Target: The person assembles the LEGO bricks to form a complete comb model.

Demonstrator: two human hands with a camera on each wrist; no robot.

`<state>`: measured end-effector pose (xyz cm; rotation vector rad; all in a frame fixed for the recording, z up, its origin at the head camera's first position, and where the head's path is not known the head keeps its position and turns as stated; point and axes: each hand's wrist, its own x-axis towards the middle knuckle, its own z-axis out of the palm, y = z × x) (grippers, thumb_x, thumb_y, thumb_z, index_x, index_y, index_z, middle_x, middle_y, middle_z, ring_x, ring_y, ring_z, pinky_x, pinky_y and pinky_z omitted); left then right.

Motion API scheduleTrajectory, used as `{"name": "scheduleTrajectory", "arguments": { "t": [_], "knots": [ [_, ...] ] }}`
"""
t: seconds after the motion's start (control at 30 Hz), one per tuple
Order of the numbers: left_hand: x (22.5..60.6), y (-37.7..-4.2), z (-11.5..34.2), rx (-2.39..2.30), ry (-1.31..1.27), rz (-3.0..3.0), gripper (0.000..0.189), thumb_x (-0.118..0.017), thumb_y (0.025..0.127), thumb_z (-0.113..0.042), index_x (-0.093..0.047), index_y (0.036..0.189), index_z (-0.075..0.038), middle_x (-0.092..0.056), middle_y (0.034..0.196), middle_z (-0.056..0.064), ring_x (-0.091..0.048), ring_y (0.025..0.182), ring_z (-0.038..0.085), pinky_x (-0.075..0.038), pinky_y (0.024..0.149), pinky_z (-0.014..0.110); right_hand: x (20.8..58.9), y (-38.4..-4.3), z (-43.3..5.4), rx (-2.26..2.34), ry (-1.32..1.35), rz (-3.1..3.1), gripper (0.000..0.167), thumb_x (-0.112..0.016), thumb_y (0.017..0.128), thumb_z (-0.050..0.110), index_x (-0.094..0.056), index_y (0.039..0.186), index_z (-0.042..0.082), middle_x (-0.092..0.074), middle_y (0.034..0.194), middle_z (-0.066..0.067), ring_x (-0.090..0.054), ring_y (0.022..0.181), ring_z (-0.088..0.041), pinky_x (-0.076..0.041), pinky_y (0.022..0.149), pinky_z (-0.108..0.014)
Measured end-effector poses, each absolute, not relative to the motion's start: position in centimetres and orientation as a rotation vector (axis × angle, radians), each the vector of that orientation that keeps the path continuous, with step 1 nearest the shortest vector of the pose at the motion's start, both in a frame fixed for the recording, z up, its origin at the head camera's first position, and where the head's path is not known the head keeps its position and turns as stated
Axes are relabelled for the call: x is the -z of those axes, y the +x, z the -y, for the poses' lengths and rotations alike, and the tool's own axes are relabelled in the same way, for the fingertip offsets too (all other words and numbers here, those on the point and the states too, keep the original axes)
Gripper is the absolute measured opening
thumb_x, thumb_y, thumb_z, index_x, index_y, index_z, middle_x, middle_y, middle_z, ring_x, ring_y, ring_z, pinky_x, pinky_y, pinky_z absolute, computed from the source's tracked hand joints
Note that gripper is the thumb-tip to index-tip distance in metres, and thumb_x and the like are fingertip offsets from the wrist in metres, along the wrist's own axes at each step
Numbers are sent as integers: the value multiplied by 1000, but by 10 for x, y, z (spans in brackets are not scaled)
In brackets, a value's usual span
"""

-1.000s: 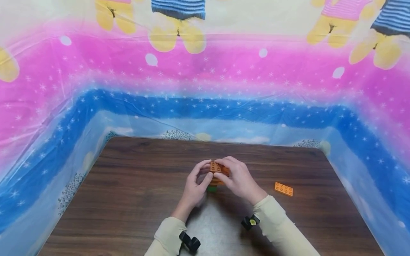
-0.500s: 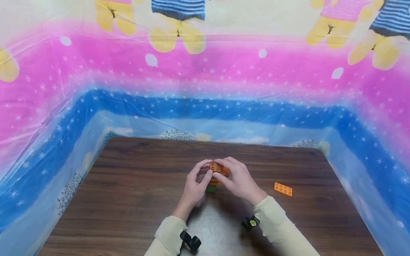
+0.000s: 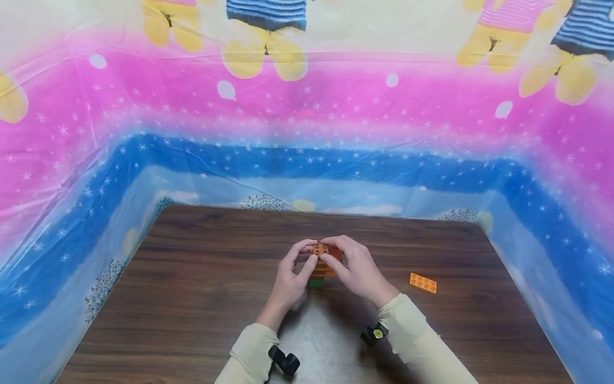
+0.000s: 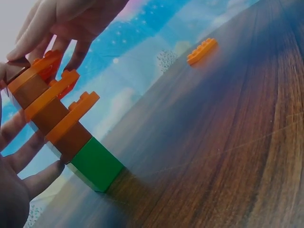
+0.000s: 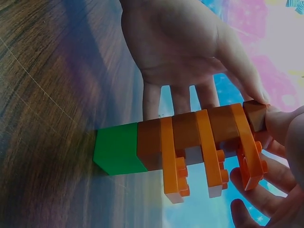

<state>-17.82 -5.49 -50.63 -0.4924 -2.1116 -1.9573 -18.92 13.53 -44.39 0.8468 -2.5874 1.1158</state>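
A tower of toy building bricks stands upright on the table, its base a green brick [image 5: 118, 149]. Above it, brown bricks [image 4: 71, 137] alternate with orange plates [image 5: 212, 156] that jut out on the right. On top sits a studded brown brick [image 3: 320, 249]. My left hand [image 3: 290, 277] holds this top brick between thumb and index finger, while its other fingers lie along the tower's left side. From the right, my right hand [image 3: 362, 269] grips the same brick, thumb at the near face. Its other fingers, partly hidden in the head view, are around the uppermost orange plate.
A loose orange plate [image 3: 423, 283] with studs lies on the dark wooden table [image 3: 192, 298], right of the right hand. Behind the table's far edge hangs a printed pink and blue cloth [image 3: 307, 128]. Black wrist cameras sit at both cuffs.
Both hands remain at the top of the tower, with only slight finger movement. The tower and the loose orange plate stay where they were.
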Motion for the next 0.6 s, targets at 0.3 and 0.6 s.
{"name": "scheduleTrajectory", "arguments": {
  "t": [0.3,0.6],
  "knots": [
    [507,-181,55,1921,-506,2117,34,-61,108,-17,-59,141,-11,-67,124,10,-67,116,34,-58,89,39,447,-190,-133,-1122,813,2570,28,-72,102,23,-70,128,12,-69,113,0,-66,95,-12,-60,77,-38],
    [508,-177,54,1924,-485,2131,34,-62,107,-18,-61,141,-20,-68,124,8,-68,117,32,-59,91,44,449,-189,-135,-1096,811,2572,29,-72,102,24,-71,128,13,-71,114,-1,-68,96,-12,-60,78,-37]
  ]
}}
